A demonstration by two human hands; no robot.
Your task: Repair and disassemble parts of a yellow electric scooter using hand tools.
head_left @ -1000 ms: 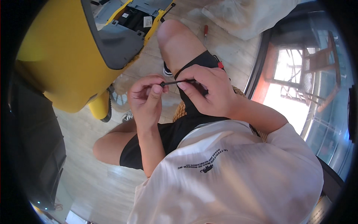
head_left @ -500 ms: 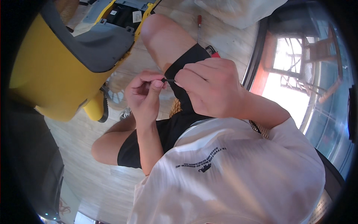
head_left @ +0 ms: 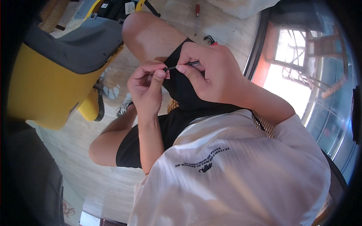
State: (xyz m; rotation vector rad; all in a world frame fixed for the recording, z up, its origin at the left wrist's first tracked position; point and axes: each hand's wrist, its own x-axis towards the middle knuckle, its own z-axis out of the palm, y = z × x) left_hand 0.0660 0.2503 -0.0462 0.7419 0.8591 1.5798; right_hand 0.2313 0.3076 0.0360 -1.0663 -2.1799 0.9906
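At the middle of the head view, over the dark shorts, my left hand (head_left: pixel 148 92) is closed in a pinch on one end of a thin black rod (head_left: pixel 172 67) with a small dark tip. Just to its right, my right hand (head_left: pixel 215 75) pinches the same rod between thumb and index finger, and the rod's far end sticks out past the thumb. The small end piece is too small to make out. Beyond my knee lie a red-handled screwdriver (head_left: pixel 197 13) and black hex keys with a red holder (head_left: pixel 209 39) on the tiled floor.
A large yellow machine body (head_left: pixel 41 86) with a grey top (head_left: pixel 79 52) stands at the left, beside opened yellow and black parts (head_left: pixel 130 6). A dark object (head_left: pixel 37 169) is at lower left, a whitish bag (head_left: pixel 241 7) at the top, glass panes (head_left: pixel 294 56) at the right.
Both hands have moved up in the picture along with the surroundings, as the view shifted. My right fingers, curled over the rod half a second ago, now show the thumb and more of the rod.
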